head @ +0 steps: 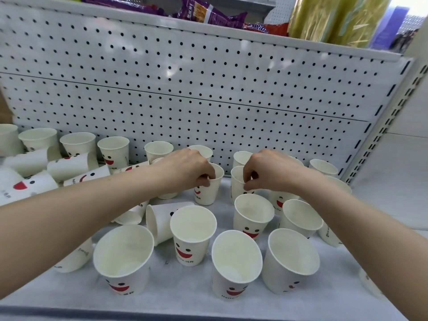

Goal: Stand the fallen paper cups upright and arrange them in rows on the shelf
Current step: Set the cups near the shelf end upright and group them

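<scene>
Paper cups (pixel 192 242) with smiley faces all over this shelf (pixel 185 304), close to thirty I think, but my arms hide some so don't quote me. Roughly nineteen stand upright and eleven or so lie on their sides, mostly piled at the left end under and past my left forearm, plus one near the right front corner. Both hands are busy: my left hand (pixel 187 170) pinches the rim of an upright cup (pixel 208 193) mid-shelf, and my right hand (pixel 271 170) pinches the rim of the neighbour cup (pixel 236 188) the same way. Those two stand side by side, a small gap between them, with more upright ones in front and a row behind along the pegboard back (pixel 208 89).
</scene>
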